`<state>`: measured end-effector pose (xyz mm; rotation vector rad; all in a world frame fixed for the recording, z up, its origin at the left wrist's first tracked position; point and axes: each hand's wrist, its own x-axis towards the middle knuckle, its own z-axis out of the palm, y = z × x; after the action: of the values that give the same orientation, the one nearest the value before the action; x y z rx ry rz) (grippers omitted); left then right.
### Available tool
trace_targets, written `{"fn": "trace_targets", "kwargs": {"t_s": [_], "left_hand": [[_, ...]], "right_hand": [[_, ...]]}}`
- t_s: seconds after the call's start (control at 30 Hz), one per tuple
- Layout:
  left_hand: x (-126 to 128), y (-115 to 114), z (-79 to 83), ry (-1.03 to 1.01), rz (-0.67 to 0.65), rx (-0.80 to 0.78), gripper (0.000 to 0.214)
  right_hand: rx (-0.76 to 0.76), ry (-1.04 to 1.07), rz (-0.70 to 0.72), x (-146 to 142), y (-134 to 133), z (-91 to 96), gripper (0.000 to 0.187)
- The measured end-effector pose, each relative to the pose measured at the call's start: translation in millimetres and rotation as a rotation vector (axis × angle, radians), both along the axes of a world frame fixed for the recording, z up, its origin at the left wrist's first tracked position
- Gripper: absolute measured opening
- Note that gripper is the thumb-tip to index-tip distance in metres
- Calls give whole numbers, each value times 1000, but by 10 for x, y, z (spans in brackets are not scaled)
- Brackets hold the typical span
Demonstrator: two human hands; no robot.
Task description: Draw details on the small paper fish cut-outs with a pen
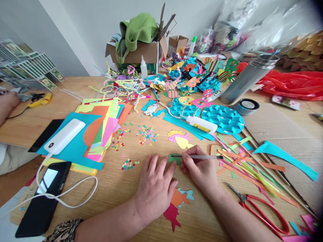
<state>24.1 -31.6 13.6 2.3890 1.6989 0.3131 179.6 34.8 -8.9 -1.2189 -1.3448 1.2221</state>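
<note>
My right hand (199, 168) grips a pen (202, 157) with a clear barrel, its tip over a small green paper cutout (174, 158). My left hand (157, 183) lies flat with fingers spread, fingertips at the cutout's left side and lower edge. Below the hands are an orange paper fish (179, 198) and a red one (172, 215), overlapping a light blue piece (189, 194). Yellow and pink paper fish (179, 137) lie just beyond the pen. Part of the green cutout is hidden under my fingers.
Red-handled scissors (267, 211) and paper strips (252, 161) lie at right. Left are coloured sheets (93, 161), a power bank (66, 134) and a phone (45, 198). A glue bottle (202, 124) and steel flask (248, 80) stand beyond. Another person's hand (8, 104) is at far left.
</note>
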Motion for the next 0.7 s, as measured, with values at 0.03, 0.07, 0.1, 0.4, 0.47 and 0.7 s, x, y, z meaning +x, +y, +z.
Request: {"fn": "trace_targets", "kwargs": {"t_s": [0.03, 0.07, 0.1, 0.4, 0.47, 0.7], "left_hand": [[1, 0, -4, 0, 1, 2, 43], [3, -1, -9, 1, 3, 7, 43], [4, -1, -13, 4, 5, 12, 44], [10, -2, -11, 21, -8, 38, 45], [10, -5, -10, 24, -7, 38, 46], [12, -18, -10, 33, -12, 47, 45]], "right_hand": [[13, -3, -14, -2, -2, 4, 19], [26, -13, -27, -4, -3, 8, 19], [35, -27, -33, -6, -2, 11, 19], [11, -78, 13, -29, 35, 32, 20], [10, -83, 18, -25, 33, 33, 20], [19, -105, 23, -11, 31, 11, 21]]}}
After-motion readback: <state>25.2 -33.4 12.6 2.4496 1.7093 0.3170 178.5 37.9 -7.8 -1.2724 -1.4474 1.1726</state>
